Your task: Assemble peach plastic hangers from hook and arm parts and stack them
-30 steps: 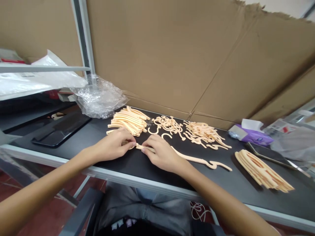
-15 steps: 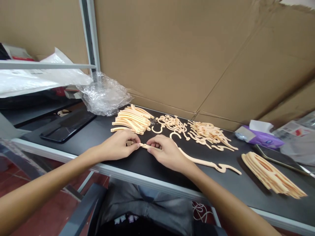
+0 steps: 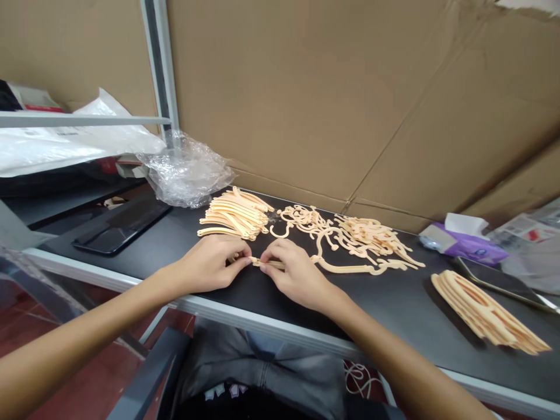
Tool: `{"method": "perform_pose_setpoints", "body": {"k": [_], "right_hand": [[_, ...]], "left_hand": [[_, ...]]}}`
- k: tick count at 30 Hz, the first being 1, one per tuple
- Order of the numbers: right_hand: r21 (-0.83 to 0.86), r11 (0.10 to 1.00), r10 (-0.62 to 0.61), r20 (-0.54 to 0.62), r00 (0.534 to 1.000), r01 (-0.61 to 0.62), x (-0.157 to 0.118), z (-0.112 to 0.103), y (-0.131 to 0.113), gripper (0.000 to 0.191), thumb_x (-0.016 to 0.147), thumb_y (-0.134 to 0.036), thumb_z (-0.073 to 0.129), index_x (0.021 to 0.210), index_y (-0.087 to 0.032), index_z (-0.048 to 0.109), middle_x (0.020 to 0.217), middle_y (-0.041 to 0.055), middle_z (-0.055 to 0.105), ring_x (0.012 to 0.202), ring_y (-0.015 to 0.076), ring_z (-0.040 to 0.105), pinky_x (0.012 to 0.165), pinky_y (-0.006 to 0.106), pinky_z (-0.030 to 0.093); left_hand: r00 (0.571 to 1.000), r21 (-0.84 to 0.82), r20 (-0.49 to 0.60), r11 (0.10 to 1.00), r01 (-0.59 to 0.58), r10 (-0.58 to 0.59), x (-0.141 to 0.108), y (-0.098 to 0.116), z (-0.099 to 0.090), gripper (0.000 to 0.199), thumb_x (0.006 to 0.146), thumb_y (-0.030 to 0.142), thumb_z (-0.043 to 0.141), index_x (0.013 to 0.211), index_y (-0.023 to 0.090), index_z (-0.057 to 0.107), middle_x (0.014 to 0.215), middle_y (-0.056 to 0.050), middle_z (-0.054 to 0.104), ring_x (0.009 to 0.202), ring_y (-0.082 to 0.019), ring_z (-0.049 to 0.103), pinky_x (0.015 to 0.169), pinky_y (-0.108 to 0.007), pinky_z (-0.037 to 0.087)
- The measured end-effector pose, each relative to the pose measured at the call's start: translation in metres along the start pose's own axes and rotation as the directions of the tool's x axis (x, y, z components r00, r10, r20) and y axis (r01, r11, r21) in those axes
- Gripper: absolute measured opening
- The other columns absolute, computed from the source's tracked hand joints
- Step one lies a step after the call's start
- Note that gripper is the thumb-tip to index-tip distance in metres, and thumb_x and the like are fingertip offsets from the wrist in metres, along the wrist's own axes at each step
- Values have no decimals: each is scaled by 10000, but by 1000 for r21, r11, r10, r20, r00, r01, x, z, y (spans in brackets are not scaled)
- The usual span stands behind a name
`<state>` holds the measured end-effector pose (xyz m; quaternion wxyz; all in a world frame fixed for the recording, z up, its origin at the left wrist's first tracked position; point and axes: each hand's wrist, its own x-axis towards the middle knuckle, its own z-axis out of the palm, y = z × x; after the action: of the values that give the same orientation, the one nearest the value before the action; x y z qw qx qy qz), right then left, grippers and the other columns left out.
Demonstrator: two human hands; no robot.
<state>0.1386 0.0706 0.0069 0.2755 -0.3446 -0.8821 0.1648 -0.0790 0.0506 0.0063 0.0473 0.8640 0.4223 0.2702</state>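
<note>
A peach-coloured plastic clothes hanger (image 3: 345, 269) spans from between my hands out to the right, its hook rising beyond my right hand. With thumb and fingers closed, my right hand (image 3: 297, 274) grips the hanger's left arm near its end. My left hand (image 3: 212, 262) pinches a small peach end piece (image 3: 254, 261) at the tip of that arm; my fingers hide most of it. Behind my left hand lies a stack of straight hanger arms (image 3: 238, 211). Loose hooks (image 3: 306, 219) and a heap of curved end pieces (image 3: 371, 236) lie farther right.
Several finished-looking hangers (image 3: 485, 312) are stacked at right, near a dark phone (image 3: 503, 283) and a purple tissue pack (image 3: 475, 245). A black tray-like panel (image 3: 122, 224) and crumpled clear plastic (image 3: 186, 172) lie left. Cardboard (image 3: 306, 105) walls off the back; a metal edge (image 3: 262, 324) runs along the front.
The hanger has swung so its right arm and hook sit farther back, close to the heaps of parts. Both hands stay together at its left tip, with only a slight shift.
</note>
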Motion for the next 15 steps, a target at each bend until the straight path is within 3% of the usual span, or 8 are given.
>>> {"method": "perform_pose_setpoints", "body": {"k": [7,15], "right_hand": [[-15,999,-47,34,998,47,-1,4,1,120,917,-110,575,842,-192,621,871,44,657,881,191,581,798,335,471],[-21,990,-140,-21,990,140,-5,6,5,140,916,-83,551,838,-191,592,878,56,647,874,195,566,796,342,486]], "left_hand": [[995,92,-16,991,-100,102,1,-1,1,218,945,219,524,862,192,723,771,-30,698,719,-169,623,673,-280,400],[984,-19,163,997,-71,74,17,-6,-14,218,898,238,574,783,218,757,737,-10,708,701,-154,633,644,-245,397]]}}
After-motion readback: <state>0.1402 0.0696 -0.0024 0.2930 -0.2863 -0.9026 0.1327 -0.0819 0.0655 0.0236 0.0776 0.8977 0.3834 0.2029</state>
